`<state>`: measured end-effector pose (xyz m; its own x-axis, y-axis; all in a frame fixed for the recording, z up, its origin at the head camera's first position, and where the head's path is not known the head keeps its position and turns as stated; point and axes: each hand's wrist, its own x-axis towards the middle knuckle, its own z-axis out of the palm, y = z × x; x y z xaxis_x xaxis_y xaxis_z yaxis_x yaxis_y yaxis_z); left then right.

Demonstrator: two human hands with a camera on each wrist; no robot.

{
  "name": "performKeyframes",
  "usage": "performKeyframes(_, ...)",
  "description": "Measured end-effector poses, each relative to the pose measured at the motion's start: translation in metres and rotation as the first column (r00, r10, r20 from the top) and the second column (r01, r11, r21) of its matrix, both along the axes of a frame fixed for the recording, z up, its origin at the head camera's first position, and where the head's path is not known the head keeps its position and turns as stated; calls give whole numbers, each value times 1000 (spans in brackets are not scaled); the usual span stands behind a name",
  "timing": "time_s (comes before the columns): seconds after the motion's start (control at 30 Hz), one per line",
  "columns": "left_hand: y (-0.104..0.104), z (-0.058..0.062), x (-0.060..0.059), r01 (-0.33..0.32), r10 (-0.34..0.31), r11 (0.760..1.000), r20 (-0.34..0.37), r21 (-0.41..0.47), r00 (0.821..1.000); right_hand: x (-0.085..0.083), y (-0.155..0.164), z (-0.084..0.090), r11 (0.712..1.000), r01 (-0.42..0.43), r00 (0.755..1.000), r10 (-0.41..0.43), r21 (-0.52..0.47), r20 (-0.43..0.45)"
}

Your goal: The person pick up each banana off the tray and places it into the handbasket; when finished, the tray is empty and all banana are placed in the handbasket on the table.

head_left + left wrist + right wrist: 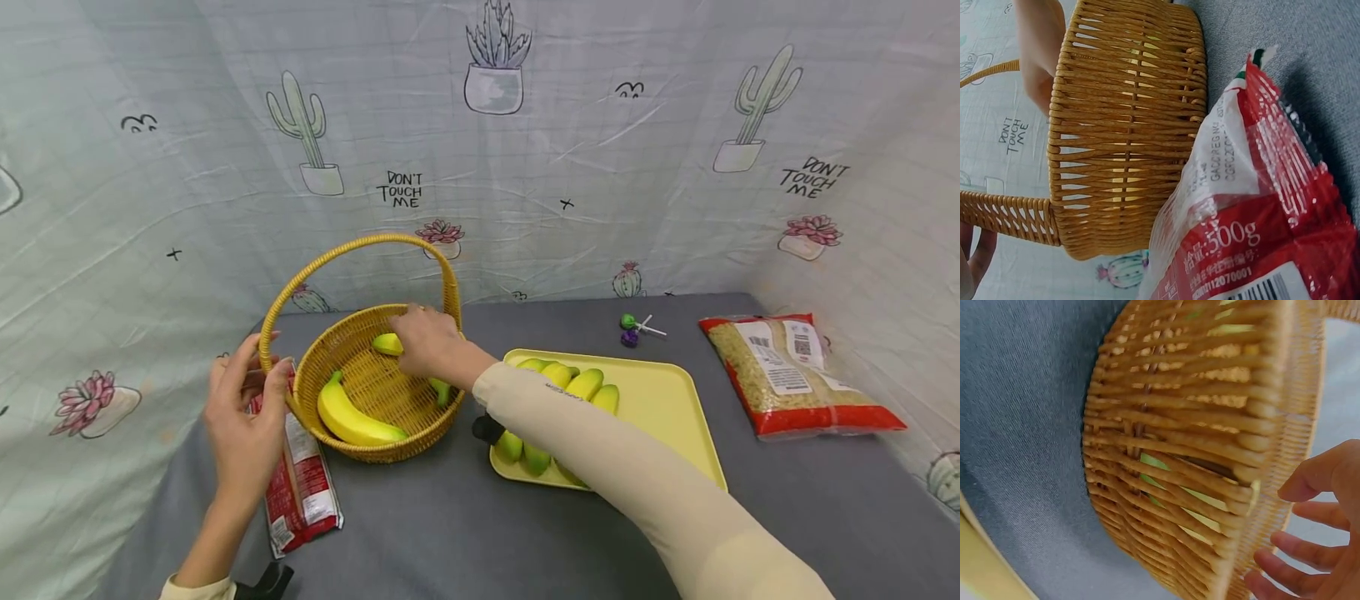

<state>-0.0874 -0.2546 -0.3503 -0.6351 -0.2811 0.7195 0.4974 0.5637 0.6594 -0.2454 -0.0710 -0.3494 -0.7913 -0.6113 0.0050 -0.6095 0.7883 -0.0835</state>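
A yellow wicker basket (375, 454) with a tall handle (360, 242) stands on the table. At its left side my left hand (243, 408) holds the handle's lower end, thumb in front and fingers behind. My right hand (431, 342) is inside the basket near the right rim, fingers spread and loosely bent in the right wrist view. One banana (352, 417) lies along the basket's front left. Another banana (387, 343) is partly hidden under my right hand, its green stem showing near the right rim.
Several bananas (585, 383) lie on a yellow tray (667, 408), partly behind my right sleeve. A red and white 500g packet (1229, 219) lies left of the basket. Behind the tray are two lollipops (630, 329). A red-edged clear bag (795, 375) lies far right.
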Motion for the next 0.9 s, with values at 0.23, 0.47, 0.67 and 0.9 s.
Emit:
performKeyframes(0.23, -16, -20, -10, 1, -1, 1000, 11, 7, 1000, 13, 30, 16, 993, -83, 996, 85, -78, 17)
performKeyframes(0.47, -22, -23, -14, -5, 5, 1000, -12, -6, 1000, 19, 56, 32, 980, -127, 991, 130, -156, 8)
performKeyframes(0.67, -23, -23, -13, -1, 1, 1000, 9, -1, 1000, 33, 74, 38, 969, -160, 987, 161, -191, -12)
performKeyframes(0.9, -13, -13, -8, -7, 7, 1000, 7, 8, 1000, 51, 100, 36, 969, -131, 991, 126, -210, -38)
